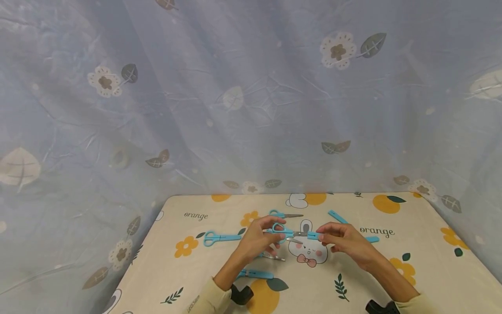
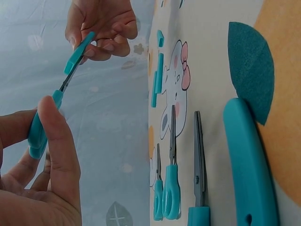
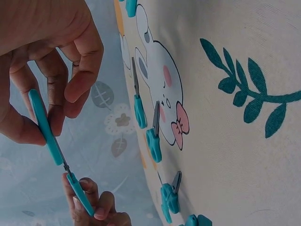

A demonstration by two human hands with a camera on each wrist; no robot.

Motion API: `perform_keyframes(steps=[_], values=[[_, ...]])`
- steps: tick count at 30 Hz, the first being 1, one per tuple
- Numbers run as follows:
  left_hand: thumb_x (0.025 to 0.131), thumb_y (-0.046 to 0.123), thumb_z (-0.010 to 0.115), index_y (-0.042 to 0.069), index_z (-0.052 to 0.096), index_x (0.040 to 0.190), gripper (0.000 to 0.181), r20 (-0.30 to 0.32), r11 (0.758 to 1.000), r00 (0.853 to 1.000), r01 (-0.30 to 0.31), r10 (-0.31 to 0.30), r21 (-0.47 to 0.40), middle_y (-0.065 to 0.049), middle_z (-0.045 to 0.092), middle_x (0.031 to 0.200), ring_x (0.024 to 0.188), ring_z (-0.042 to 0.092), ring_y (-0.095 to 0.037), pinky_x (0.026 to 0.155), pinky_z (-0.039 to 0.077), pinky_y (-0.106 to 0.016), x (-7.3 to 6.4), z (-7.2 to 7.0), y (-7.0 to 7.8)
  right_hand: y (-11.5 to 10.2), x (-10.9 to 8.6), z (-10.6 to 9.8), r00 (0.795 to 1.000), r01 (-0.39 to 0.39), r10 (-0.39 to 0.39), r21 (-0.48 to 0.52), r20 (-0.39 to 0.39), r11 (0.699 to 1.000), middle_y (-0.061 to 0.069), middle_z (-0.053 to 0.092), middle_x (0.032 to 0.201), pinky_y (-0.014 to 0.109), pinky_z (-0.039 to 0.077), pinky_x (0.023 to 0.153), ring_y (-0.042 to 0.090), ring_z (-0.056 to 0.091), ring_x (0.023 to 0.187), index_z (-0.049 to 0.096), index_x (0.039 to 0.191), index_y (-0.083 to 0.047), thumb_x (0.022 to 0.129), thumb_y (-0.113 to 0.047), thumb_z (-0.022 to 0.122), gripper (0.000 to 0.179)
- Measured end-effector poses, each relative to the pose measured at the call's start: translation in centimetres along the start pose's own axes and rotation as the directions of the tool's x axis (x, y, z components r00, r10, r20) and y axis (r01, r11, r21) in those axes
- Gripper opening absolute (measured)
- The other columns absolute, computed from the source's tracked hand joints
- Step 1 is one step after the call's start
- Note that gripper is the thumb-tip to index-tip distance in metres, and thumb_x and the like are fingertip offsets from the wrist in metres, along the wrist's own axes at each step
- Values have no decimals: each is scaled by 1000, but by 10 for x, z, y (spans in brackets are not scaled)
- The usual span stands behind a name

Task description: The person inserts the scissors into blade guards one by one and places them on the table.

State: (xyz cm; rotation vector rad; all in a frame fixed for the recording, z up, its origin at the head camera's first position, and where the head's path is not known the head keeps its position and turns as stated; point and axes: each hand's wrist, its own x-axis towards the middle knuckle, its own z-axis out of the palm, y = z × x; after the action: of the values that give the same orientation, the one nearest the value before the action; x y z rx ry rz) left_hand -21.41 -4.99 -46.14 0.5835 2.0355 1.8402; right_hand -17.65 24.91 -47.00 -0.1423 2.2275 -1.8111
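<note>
Above the table, my left hand (image 1: pixel 255 237) holds a pair of scissors (image 1: pixel 289 233) by its light blue handles, between thumb and fingers. The blades point to the right. My right hand (image 1: pixel 347 244) pinches a light blue blade cover (image 1: pixel 313 236) between thumb and fingertips. The cover sits over the front of the blades, and some bare metal (image 2: pixel 67 80) shows between it and the handles. Below the hands lie several uncovered scissors, one pair (image 1: pixel 288 215) farther back and another pair (image 1: pixel 274 257) partly hidden by my left hand.
Scissors with covered blades (image 1: pixel 223 237) lie at the left; another covered pair (image 1: pixel 256 274) lies near the front. Loose blue covers lie at the right, one (image 1: pixel 337 216) behind my right hand, another (image 1: pixel 372 239) beside it. A patterned cloth (image 1: pixel 313 288) covers the table; a curtain (image 1: pixel 251 109) hangs behind.
</note>
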Motion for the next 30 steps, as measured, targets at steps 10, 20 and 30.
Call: perform_keyframes(steps=[10, 20, 30], values=[[90, 12, 73, 21, 67, 121, 32, -21, 999, 999, 31, -32, -26, -10, 61, 105, 69, 67, -23, 51, 58, -32, -4, -9, 3, -3, -5, -5, 1000, 3, -3, -16, -16, 1000, 12, 67, 104, 42, 56, 81, 32, 60, 99, 65, 120, -3, 94, -32, 70, 40], [91, 14, 73, 19, 67, 122, 32, -28, 1000, 999, 19, -19, -2, -16, 60, 110, 70, 66, -23, 53, 58, -31, -7, -17, 6, 1, -6, -14, 999, -7, 7, 4, -41, 1000, 8, 69, 109, 41, 55, 83, 28, 63, 99, 64, 121, -1, 94, -30, 70, 40], [89, 15, 75, 20, 67, 122, 34, -16, 999, 999, 37, -37, -8, -12, 63, 110, 68, 67, -21, 52, 58, -30, -4, -12, 2, 3, -2, -9, 1000, -24, 23, -5, -20, 1000, 15, 68, 108, 45, 54, 85, 31, 61, 100, 65, 119, -5, 92, -33, 72, 39]])
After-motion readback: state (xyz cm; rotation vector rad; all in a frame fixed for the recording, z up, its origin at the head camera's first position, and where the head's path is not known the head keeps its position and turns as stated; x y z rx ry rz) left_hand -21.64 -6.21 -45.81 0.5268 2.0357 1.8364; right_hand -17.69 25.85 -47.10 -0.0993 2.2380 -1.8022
